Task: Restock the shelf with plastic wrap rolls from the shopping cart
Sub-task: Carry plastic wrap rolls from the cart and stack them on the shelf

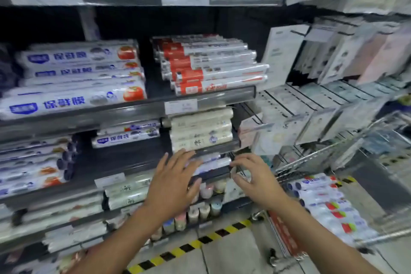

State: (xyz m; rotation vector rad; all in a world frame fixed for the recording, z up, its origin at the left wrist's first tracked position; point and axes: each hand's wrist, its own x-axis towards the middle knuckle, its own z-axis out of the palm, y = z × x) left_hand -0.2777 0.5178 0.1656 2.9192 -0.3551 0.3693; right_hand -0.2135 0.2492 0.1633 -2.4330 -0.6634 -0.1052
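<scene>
Your two bare forearms reach in from the bottom edge, over a grey floor crossed by a yellow-and-black striped tape line [191, 243]. Your left hand [172, 184] is open, its fingers [178, 158] straight and spread, lying flat on the left part of a pale translucent plastic wrap roll [211, 163]. Your right hand [253, 178] sits at the roll's right end with its fingers [239, 159] curled. The index fingertip touches that end, the thumb hangs lower, and you cannot tell whether the hand actually grips the roll.

That roll lies lengthwise along the front of a dark metal shelf [213, 174], just under the tier above it.

To your right stands a wire metal shopping cart [315, 154], holding a stack of white wrap rolls with blue lettering and red-green marks [322, 202].

On the tier above your hands, cream-coloured paper-wrapped rolls [200, 131] are stacked at the right, just below a white price label [180, 105].

Higher and farther back, red-and-white rolls [211, 69] are piled on the right of the upper tier. Large white rolls with blue characters and a tomato picture [73, 100] fill its left side, a dark gap between the two piles.
</scene>
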